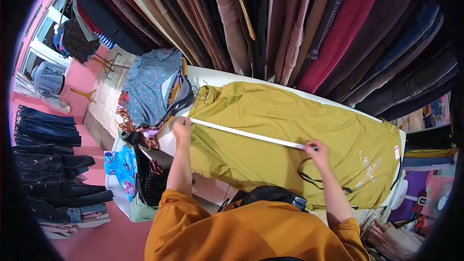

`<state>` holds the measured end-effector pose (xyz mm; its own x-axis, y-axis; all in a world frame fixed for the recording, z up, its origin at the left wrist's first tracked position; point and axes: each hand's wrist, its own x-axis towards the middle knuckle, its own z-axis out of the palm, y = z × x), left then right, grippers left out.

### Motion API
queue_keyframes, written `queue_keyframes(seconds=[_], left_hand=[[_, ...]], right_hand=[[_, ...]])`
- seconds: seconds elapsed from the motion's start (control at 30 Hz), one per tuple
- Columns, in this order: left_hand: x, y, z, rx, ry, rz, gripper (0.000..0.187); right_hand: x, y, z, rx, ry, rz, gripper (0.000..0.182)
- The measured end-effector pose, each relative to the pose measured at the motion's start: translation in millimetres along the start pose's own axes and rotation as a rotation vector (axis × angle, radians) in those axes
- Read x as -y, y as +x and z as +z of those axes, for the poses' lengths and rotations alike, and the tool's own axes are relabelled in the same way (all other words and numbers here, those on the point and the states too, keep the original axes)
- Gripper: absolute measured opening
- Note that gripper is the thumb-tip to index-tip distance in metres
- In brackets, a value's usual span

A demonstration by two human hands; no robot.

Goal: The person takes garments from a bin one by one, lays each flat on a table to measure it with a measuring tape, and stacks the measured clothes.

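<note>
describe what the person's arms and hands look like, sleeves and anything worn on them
Both arms wear loose orange sleeves pushed up near the elbows, gathered at the cuff, matching the orange top. The forearms are bare below that. The left hand and right hand are bare: no gloves, and no rings, watch or bracelets can be made out at this size.

Pink floor (116, 239); white table (212, 76); hanging trousers (299, 19) (dense row); folded jeans stack (53, 164) left.

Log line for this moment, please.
left hand: pins tape end | right hand: pins other end | measuring tape: taut across mustard garment | white table
</note>
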<state>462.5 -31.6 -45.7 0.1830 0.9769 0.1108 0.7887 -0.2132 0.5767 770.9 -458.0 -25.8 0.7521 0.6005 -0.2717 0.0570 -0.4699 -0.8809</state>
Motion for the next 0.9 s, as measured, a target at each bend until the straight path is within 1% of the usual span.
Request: queue_keyframes(seconds=[0.03, 0.07, 0.1, 0.13, 0.17, 0.2, 0.23, 0.27, 0.3, 0.33, 0.37, 0.4, 0.43, 0.47, 0.5, 0.53, 0.6, 0.63, 0.7, 0.77, 0.8, 0.83, 0.87, 0.9], left_hand=[[13.4, 10.7, 2.7, -0.035, 0.042, 0.047, 0.011], [23.8, 18.8, 3.5, -0.068, 0.082, 0.095, 0.012], [28.8, 23.5, 2.7, -0.06, 0.076, 0.098, 0.012], [31.2, 26.3, 5.7, -0.052, 0.141, 0.062, 0.011], [31.7, 27.5, 12.3, -0.037, 0.202, 0.031, 0.011], [22.9, 25.4, 8.2, -0.036, 0.234, 0.051, 0.01], [32.5, 28.0, 11.1, -0.048, 0.242, 0.183, 0.011], [30.7, 28.5, 9.3, 0.007, 0.279, 0.124, 0.017], [36.3, 31.2, 11.4, -0.03, 0.262, 0.194, 0.014], [45.3, 36.4, 13.5, 0.01, 0.23, 0.2, 0.015], [33.7, 33.1, 7.8, 0.012, 0.263, 0.204, 0.017], [40.3, 35.8, 11.3, -0.008, 0.246, 0.186, 0.017], [34.3, 34.4, 8.4, 0.01, 0.268, 0.201, 0.016], [39.8, 38.8, 13.0, 0.024, 0.324, 0.154, 0.016], [44.7, 40.6, 16.0, 0.015, 0.277, 0.138, 0.018], [25.6, 32.5, 7.4, 0.037, 0.256, 0.128, 0.017], [36.5, 37.0, 13.4, 0.023, 0.314, 0.151, 0.015], [35.7, 36.1, 14.6, 0.029, 0.308, 0.166, 0.015], [35.6, 35.6, 14.4, 0.036, 0.323, 0.157, 0.015], [39.2, 36.6, 15.8, 0.033, 0.305, 0.158, 0.016], [35.4, 34.8, 15.0, 0.03, 0.289, 0.145, 0.018], [29.9, 34.6, 16.9, -0.022, 0.236, 0.088, 0.026], [25.2, 30.2, 20.0, -0.021, 0.235, 0.092, 0.026], [-22.2, 5.0, 9.3, -0.15, 0.275, 0.084, 0.033]], right_hand=[[-3.6, -2.1, -24.2, -0.088, -0.071, -0.019, 0.02], [-20.4, -3.2, -45.9, -0.173, -0.106, -0.05, 0.021], [-36.4, -4.8, -66.8, -0.263, -0.143, -0.08, 0.021], [-45.7, -5.7, -86.8, -0.277, -0.152, -0.072, 0.021], [-53.2, -9.9, -107.8, -0.33, -0.151, 0.025, 0.022], [-58.1, -18.4, -125.7, -0.389, -0.151, 0.126, 0.022], [-62.4, -25.5, -138.2, -0.422, -0.169, 0.146, 0.022], [-67.2, -27.9, -147.1, -0.484, -0.229, 0.161, 0.023], [-70.4, -30.4, -154.7, -0.546, -0.289, 0.176, 0.024], [-67.2, -33.7, -157.2, -0.56, -0.278, 0.18, 0.026], [-57.0, -36.6, -157.0, -0.537, -0.278, 0.23, 0.031], [-102.1, -31.2, -158.8, -0.556, -0.418, 0.13, 0.032], [-76.5, -34.9, -153.0, -0.496, -0.515, 0.222, 0.031], [-72.2, -35.0, -145.5, -0.551, -0.563, 0.17, 0.029], [-76.9, -32.5, -141.2, -0.537, -0.581, 0.19, 0.03], [-82.1, -29.5, -135.4, -0.539, -0.592, 0.133, 0.028], [-84.5, -28.7, -129.3, -0.49, -0.613, 0.09, 0.028], [-79.9, -28.1, -127.7, -0.504, -0.611, 0.099, 0.028], [-71.9, -27.3, -126.6, -0.457, -0.693, 0.154, 0.029], [-69.9, -26.5, -124.7, -0.481, -0.715, 0.133, 0.028], [-70.2, -26.4, -123.6, -0.493, -0.743, 0.105, 0.026], [-70.3, -26.3, -123.0, -0.498, -0.74, 0.108, 0.026], [-70.1, -25.8, -123.2, -0.478, -0.741, 0.119, 0.028], [-70.9, -25.5, -123.3, -0.456, -0.743, 0.129, 0.03]])
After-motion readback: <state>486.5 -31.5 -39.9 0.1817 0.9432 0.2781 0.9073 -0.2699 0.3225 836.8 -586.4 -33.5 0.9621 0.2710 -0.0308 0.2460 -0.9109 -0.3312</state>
